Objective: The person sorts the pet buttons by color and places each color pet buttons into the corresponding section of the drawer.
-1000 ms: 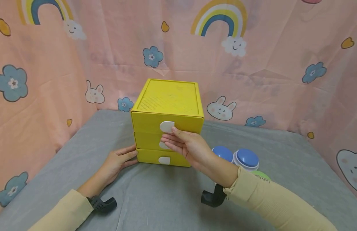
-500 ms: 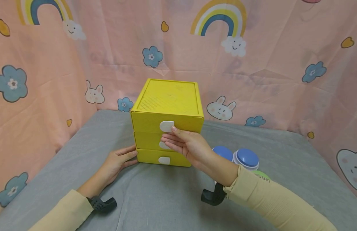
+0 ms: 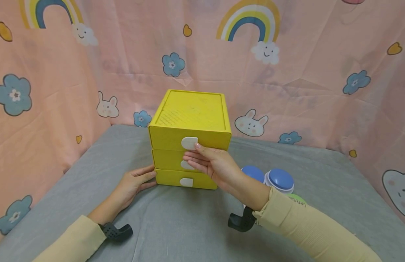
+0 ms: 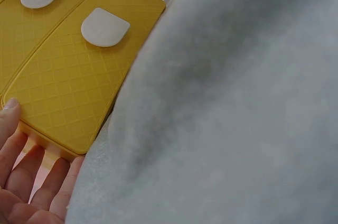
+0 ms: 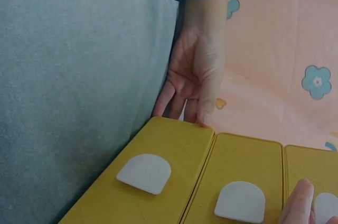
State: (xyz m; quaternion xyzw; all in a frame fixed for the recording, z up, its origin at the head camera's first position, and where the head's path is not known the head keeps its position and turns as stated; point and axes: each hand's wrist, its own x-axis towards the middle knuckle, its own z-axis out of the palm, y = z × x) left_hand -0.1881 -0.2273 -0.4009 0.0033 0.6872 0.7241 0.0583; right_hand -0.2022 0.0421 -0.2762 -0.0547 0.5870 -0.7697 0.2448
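A grey cloth (image 3: 323, 185) lies spread below a pink curtain (image 3: 137, 51) printed with rainbows (image 3: 248, 11), smiling clouds (image 3: 267, 52), blue flowers (image 3: 173, 64) and rabbit heads (image 3: 251, 124). Toward the right, two blue domes (image 3: 281, 178) sit side by side on the cloth — nearer the camera shows a green curved edge (image 3: 297, 198), too covered to identify.
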